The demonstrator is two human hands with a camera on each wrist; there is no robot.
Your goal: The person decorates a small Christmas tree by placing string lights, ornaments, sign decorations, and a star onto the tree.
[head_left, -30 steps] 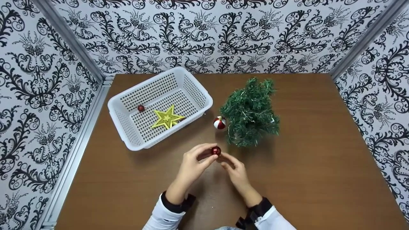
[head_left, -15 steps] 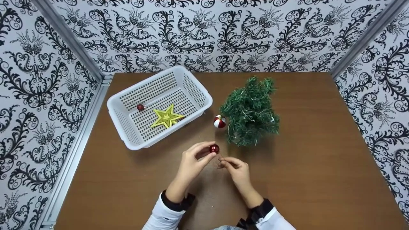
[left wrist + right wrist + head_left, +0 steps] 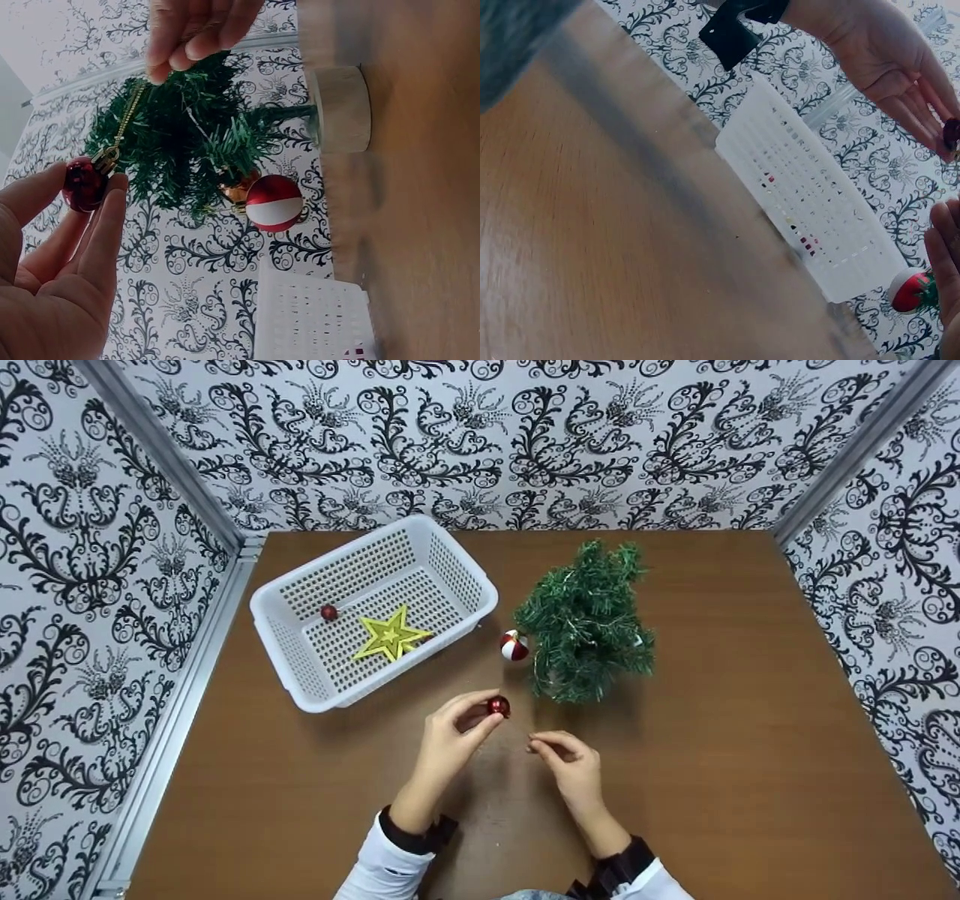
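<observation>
My left hand (image 3: 450, 739) pinches a small shiny red bauble (image 3: 85, 184) between thumb and fingers, over the table in front of the tree. A gold string (image 3: 131, 114) runs taut from the bauble's gold cap, and the fingertips of my right hand (image 3: 574, 769) pinch its other end. Just beyond the hands stands a small green artificial Christmas tree (image 3: 589, 622) on a pale wooden base (image 3: 343, 109). From its left side hangs a red and white bauble (image 3: 514, 646), with a gold-orange bauble (image 3: 237, 184) beside it in the left wrist view.
Left of the tree sits a white perforated plastic basket (image 3: 352, 579). Inside lie a yellow star (image 3: 390, 637) and a small red bauble (image 3: 328, 613), with something partly hidden under the star. Patterned walls border the brown table (image 3: 750, 720) at the back and sides.
My right hand has drawn back to the right, pulling the gold string out straight. The left hand has shifted slightly left and away from me with the bauble.
</observation>
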